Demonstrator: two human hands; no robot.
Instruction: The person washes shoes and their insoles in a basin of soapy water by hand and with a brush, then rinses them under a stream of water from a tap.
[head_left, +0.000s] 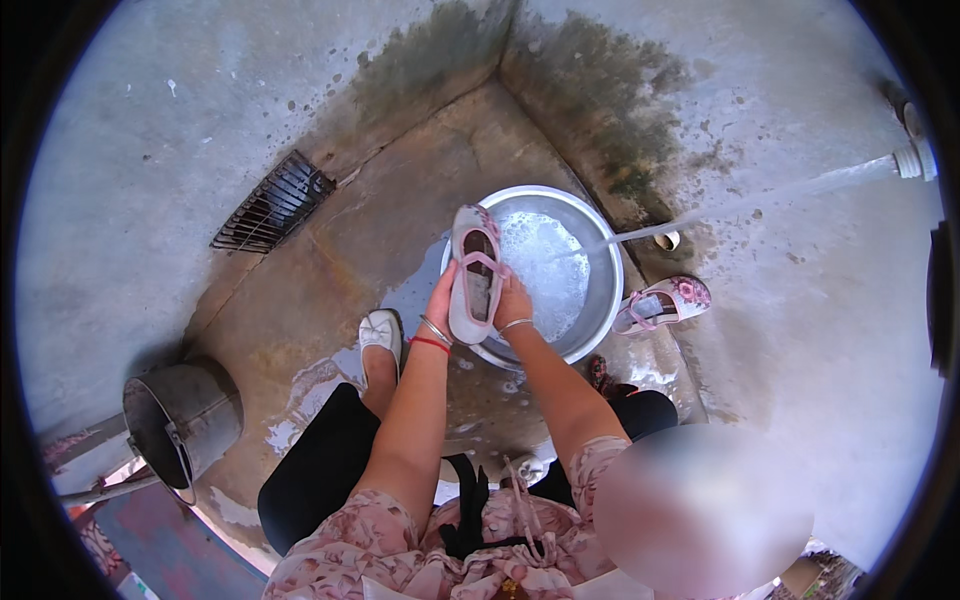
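Note:
Between my two hands is a pale slip-on shoe with a pink edge, a pink strap and a floral toe (474, 315), its opening facing up and its toe pointing away from me. My left hand (440, 304) grips its left side; my right hand (514, 301) holds the right side. The shoe is over the left rim of a round metal basin (602, 300). Foamy water (541, 262) lies in the basin, and a stream of water (720, 214) runs into it from a tap (911, 159) on the right. A matching shoe (660, 306) rests right of the basin, against the wall.
A metal bucket (206, 401) with a wire handle stands at the left. A barred drain grate (274, 202) is set low in the left wall. Behind the basin, a short pipe end (667, 240) sticks out. The concrete floor (337, 262) is wet in patches.

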